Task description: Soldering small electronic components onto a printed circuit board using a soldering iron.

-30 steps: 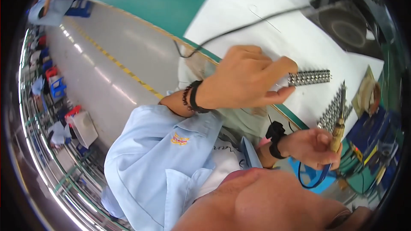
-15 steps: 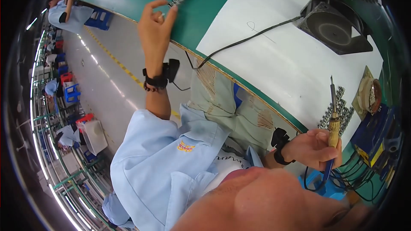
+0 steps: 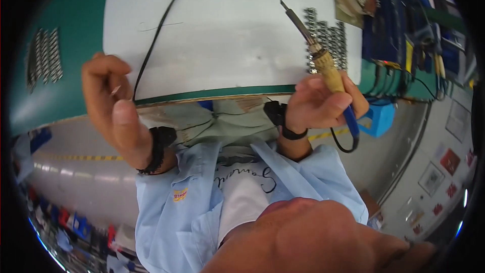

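And here sits the right hand [image 3: 323, 103], fingers wrapped round the soldering iron [image 3: 327, 68], its tip aimed away from the body and over to the left, its grip end low in the palm. Just beyond those fingers, on the white sheet [image 3: 217, 55], lie the right-hand metal strips [image 3: 335, 45], side by side, long axes running roughly straight away from the person; the iron slants across the view of the nearest of them (whether it touches, I cannot tell from this angle). So the right hand is plainly the nearer one to that set, with the strips' near ends toward its knuckles. Over to the other side, the left hand [image 3: 113, 103] hovers by the table edge, fingers loosely curled, thumb standing apart, no strip in its grasp; there is a pale fleck among the fingers, too blurred to name. Beyond it and to its left, the left-hand metal strips [image 3: 46, 58] rest on the green table [image 3: 73, 91], again lengthwise away from the body, and a black cable [image 3: 157, 35] runs across the sheet between that hand and the iron.
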### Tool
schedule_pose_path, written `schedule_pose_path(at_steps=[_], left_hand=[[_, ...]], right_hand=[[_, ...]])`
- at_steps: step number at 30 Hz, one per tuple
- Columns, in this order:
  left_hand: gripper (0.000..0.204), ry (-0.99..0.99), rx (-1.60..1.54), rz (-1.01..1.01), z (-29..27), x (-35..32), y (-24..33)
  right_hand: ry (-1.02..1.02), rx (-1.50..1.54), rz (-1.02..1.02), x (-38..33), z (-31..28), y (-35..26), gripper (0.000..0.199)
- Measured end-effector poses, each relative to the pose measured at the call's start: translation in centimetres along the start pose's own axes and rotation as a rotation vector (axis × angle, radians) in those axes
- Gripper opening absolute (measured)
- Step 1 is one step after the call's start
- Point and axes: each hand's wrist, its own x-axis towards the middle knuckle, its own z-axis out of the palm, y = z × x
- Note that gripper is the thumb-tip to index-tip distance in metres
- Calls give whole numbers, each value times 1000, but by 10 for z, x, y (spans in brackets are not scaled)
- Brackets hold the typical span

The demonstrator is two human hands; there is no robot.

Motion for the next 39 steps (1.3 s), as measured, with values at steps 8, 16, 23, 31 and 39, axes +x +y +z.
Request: schedule_pose_path(at_steps=[8, 16, 23, 31, 39], left_hand=[[16, -311, 11, -129, 37, -3, -12], [13, -361, 70, -20, 36, -5, -9], [11, -359, 222, 22, 36, -4, -3], [11, -362, 247, 4, 40, -5, -3], [11, -387, 260, 0, 47, -9, -5]], right_hand=[[100, -36, -80, -4, -8, 5, 32], [-355, -482, -238, 32, -58, 8, 16], [-638, -562, -158, 36, -70, 3, 30], [-702, -488, -53, 18, -35, -5, 34], [-682, -318, 36, -2, -14, -10, 33]])
